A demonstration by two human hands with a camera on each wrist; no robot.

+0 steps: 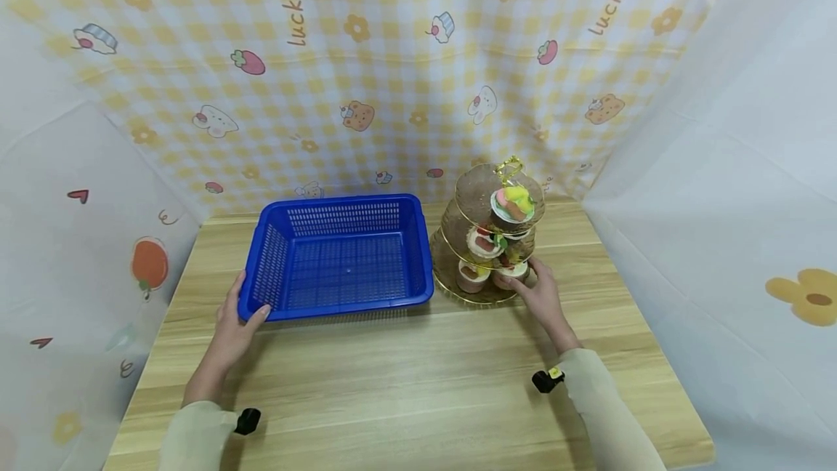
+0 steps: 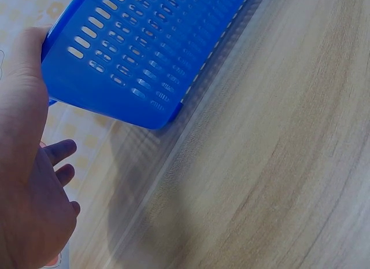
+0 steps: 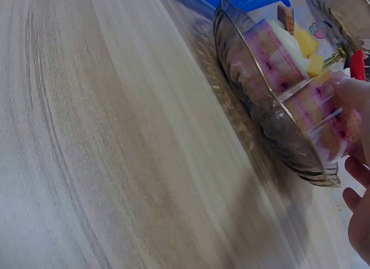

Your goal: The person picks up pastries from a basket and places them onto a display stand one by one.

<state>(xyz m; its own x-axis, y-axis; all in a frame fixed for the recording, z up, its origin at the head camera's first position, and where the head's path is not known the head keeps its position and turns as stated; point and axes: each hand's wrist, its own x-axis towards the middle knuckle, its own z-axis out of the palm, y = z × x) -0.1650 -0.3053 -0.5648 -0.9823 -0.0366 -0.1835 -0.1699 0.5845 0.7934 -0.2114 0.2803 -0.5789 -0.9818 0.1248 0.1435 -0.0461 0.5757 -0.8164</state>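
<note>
My left hand (image 1: 235, 329) holds the front left corner of a blue plastic basket (image 1: 333, 309), thumb at the front and fingers along the left side. In the left wrist view, the thumb lies at the basket's rim and several fingertips show below it. On the right stands a three-tier cake stand (image 1: 467, 191) with gold edges. My right hand (image 1: 543, 300) reaches to its lowest tier and grips a cupcake (image 3: 315, 110) with pink and cream layers in a clear cup. Beside it sits another such cupcake (image 3: 277, 55). The far fingers are partly hidden.
More cupcakes stand higher up: one with a yellow topping (image 1: 513, 203) on the top tier, another with red and green (image 1: 482, 243) on the middle tier. The wooden table (image 1: 405, 391) ends at a checked curtain (image 1: 392, 93) behind.
</note>
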